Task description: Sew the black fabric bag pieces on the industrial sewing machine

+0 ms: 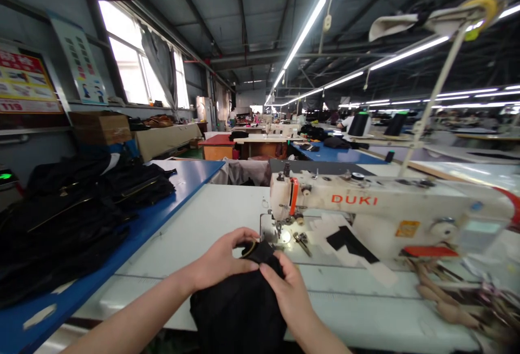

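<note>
Both hands grip a black fabric piece (239, 310) at its upper edge, just in front of a white sewing machine (317, 194). My left hand (225, 259) pinches the left part, beside a curved gold-coloured zipper edge (249, 249). Thumb and fingers of my right hand (288, 289) close on the right part of the same edge. The rest of the cloth hangs down over the table's front edge. The machine's needle and presser foot (279, 228) stand just beyond the fabric; whether the cloth touches the plate I cannot tell.
Small metal tools (301, 243) lie by the needle. Right of them, black scraps (351, 244) rest on white paper. A cluttered heap (463, 300) fills the table's right end. On the left, black garments with gold zippers (77, 207) are piled on a blue table (195, 172). A thread stand (433, 94) rises at right.
</note>
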A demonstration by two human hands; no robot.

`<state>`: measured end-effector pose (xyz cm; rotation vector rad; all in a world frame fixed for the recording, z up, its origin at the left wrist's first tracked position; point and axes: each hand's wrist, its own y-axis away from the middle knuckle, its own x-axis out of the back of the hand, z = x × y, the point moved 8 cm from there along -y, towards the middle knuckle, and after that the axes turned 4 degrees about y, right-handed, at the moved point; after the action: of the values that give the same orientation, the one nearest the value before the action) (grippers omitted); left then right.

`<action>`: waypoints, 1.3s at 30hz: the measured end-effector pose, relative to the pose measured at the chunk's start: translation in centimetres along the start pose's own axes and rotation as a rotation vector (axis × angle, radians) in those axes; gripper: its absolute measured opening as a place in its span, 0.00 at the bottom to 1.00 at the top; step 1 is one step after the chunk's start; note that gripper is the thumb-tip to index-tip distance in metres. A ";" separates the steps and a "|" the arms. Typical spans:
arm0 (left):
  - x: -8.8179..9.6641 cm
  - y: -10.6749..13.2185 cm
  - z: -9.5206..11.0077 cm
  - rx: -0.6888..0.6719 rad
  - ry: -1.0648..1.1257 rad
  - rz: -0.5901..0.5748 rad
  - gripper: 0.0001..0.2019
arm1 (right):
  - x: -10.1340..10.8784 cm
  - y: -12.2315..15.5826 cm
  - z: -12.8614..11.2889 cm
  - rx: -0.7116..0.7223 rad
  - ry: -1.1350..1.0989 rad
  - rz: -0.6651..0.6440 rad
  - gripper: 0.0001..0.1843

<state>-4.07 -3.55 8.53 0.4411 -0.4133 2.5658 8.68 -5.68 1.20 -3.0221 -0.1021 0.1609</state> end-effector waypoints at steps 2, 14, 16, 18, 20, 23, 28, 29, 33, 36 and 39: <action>0.5 -0.7 0.3 0.008 -0.080 0.019 0.17 | -0.3 -0.9 -0.4 0.036 -0.009 0.017 0.13; 0.6 -3.6 4.4 -0.578 -1.221 0.132 0.10 | 1.1 -5.4 -0.2 0.189 0.220 -0.019 0.22; -0.9 -3.4 1.1 -0.554 -1.280 0.071 0.10 | 3.2 -4.2 0.7 0.148 0.351 -0.035 0.18; -2.5 -3.2 -2.7 -0.497 -1.301 -0.003 0.10 | 5.9 -3.0 0.7 0.151 0.497 -0.028 0.13; -3.3 -3.0 -5.4 -0.416 -1.275 0.004 0.09 | 9.1 -2.3 0.2 0.151 0.612 -0.003 0.12; -3.5 -3.0 -7.2 -0.330 -1.212 0.034 0.08 | 14.3 -2.8 -0.6 0.129 0.760 0.085 0.13; -3.0 -3.4 -6.9 -0.324 -1.142 0.062 0.08 | 20.5 -7.0 -2.2 0.176 1.192 0.204 0.15; -2.9 -3.4 -6.9 -0.324 -1.122 0.084 0.09 | 21.3 -8.0 -2.4 0.172 1.284 0.214 0.16; -2.3 -3.5 -7.5 -0.342 -1.011 0.168 0.12 | 23.6 -11.5 -2.7 0.109 1.452 0.265 0.16; -1.9 -3.4 -8.1 -0.363 -0.945 0.215 0.14 | 24.8 -13.1 -2.3 0.040 1.534 0.270 0.15; -1.5 -3.4 -8.3 -0.367 -0.907 0.239 0.15 | 25.2 -14.2 -1.8 -0.004 1.588 0.237 0.13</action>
<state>-2.93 1.72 1.17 1.4716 -1.2783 2.2727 33.01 10.06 2.05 -2.2263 0.3726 -2.0203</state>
